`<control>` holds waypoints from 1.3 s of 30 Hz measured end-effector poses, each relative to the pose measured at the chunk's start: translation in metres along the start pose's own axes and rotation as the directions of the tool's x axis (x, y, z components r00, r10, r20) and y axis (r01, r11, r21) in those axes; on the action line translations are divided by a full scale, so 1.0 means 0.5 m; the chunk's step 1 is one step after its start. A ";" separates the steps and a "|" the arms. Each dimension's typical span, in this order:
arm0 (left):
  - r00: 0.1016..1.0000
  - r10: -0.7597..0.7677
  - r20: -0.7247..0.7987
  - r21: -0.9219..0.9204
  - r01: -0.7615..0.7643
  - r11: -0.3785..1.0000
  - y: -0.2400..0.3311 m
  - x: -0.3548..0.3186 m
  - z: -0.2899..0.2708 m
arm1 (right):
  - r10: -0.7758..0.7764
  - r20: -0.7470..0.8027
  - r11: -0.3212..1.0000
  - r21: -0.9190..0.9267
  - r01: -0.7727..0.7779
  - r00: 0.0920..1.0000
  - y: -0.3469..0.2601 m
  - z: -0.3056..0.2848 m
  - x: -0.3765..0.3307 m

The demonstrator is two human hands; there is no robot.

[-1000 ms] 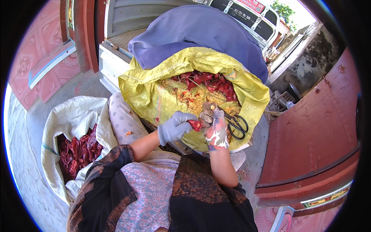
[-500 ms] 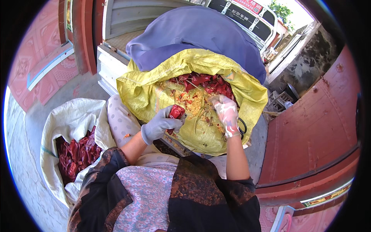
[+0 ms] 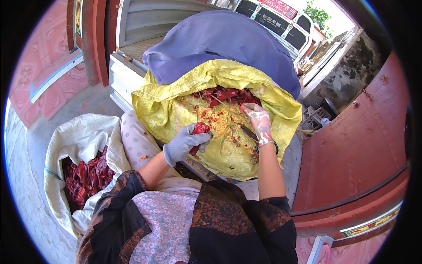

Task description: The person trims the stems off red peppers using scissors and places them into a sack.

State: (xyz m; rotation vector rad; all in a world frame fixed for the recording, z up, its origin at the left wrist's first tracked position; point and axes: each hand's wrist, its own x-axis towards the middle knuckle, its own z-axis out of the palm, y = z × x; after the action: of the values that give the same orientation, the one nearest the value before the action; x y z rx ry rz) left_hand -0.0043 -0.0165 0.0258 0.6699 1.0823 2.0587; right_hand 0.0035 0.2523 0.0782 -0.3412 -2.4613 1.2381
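My left hand (image 3: 187, 143), in a grey glove, is closed around dried red chilies (image 3: 201, 128), which stick out above and below the fingers. My right hand (image 3: 258, 121), in a pale pink-and-white patterned glove, reaches to the edge of the red chili pieces (image 3: 224, 95) in the yellow woven sack (image 3: 176, 83). Black scissors (image 3: 249, 133) run beneath this hand, seemingly held in its palm; the blades point left and a handle loop shows by the wrist. The fingertips touch something red, partly hidden. Yellow seeds (image 3: 224, 118) and stems lie spread on the sack between both hands.
To the left stands a white woven sack (image 3: 52, 145) filled with dried red chilies (image 3: 88, 178). Behind the yellow sack rises a large bundle covered in blue-purple cloth (image 3: 224, 37), on a white truck bed (image 3: 121, 75). A red metal door (image 3: 351, 154) is at the right.
My right hand has shifted slightly, and the scissor blades now show beneath it. The left hand keeps its grip on the chilies, almost unmoved. The view has shifted a little.
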 end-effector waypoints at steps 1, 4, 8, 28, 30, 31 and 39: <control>1.000 -0.011 -0.003 -0.028 0.011 1.000 0.000 0.001 0.003 | -0.032 0.033 0.995 0.099 0.028 0.999 0.001 -0.012 -0.018; 1.000 0.018 0.010 0.003 -0.018 1.000 -0.003 0.016 0.009 | 0.102 0.110 0.944 0.302 -0.131 0.989 -0.023 -0.029 -0.061; 0.993 0.117 -0.014 0.161 -0.113 0.980 0.023 0.017 0.038 | 0.086 0.305 0.918 0.345 -0.194 0.948 -0.087 -0.013 -0.117; 0.982 0.185 0.043 -0.008 -0.185 0.983 0.005 0.030 0.043 | -0.648 -0.079 0.757 -0.179 0.628 0.758 -0.142 0.093 -0.204; 0.986 0.161 0.042 -0.014 -0.161 0.987 0.004 0.029 0.043 | -0.651 -0.010 0.738 -0.244 0.629 0.759 -0.146 0.078 -0.204; 0.989 0.146 0.038 -0.031 -0.145 0.989 0.003 0.028 0.044 | -0.651 0.037 0.715 -0.307 0.628 0.758 -0.144 0.073 -0.201; 0.997 0.018 0.080 -0.066 -0.013 0.998 0.008 0.027 0.038 | -0.672 0.017 0.709 -0.273 0.650 0.741 -0.138 0.085 -0.193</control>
State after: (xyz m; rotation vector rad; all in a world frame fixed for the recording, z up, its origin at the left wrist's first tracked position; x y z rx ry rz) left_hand -0.0006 0.0013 0.0406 0.7242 0.9633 2.0528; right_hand 0.0695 0.1455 0.0905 0.4101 -2.3330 0.5714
